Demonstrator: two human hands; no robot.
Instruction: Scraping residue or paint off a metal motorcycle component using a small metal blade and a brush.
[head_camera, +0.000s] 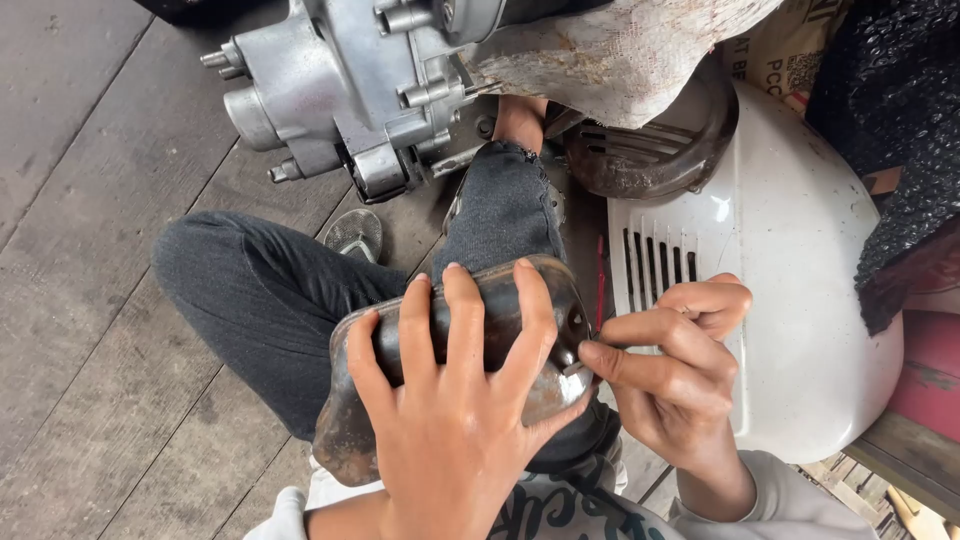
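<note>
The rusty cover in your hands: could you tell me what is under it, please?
Under the rusty cover shows a leg in dark trousers over floorboards. The left hand hides the rest.

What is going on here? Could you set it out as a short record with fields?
Setting: person seated on a wooden plank floor
Left hand: spread over a dark rusty metal cover resting on the knee
Right hand: fingers pinched at the cover's right edge
Ahead: silver engine casing
Right side: white vented panel, with a rusty curved guard on it
</note>
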